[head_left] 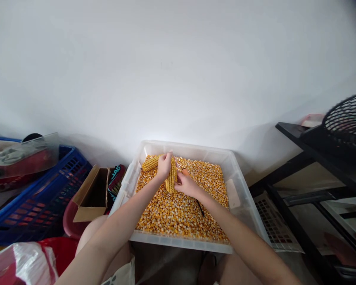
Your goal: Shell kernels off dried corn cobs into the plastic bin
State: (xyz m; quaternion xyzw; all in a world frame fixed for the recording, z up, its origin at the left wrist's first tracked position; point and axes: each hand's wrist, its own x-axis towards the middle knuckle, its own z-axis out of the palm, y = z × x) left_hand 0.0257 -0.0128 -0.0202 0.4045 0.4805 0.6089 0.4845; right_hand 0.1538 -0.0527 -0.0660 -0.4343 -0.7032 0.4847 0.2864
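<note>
Over a bin of loose corn kernels [172,215], my left hand [164,165] is closed around the upper part of a yellow corn cob [171,180]. My right hand [186,185] has its fingers pressed against the cob's right side, near the lower half. The cob points down toward me, its rows mostly full of kernels. A second full cob [150,164] lies on the kernels just left of my left hand. Beneath my right hand and wrist passes a thin black rod [200,208]; an orange piece [185,171] shows beyond the fingers. Whether they are one tool is hidden.
The translucent plastic bin [249,206] stands against a white wall [178,79]. At left are a blue crate [32,206], an open cardboard box [90,213] and a red-and-white sack [26,261]. A black metal frame [302,198] with a fan [348,122] stands at right.
</note>
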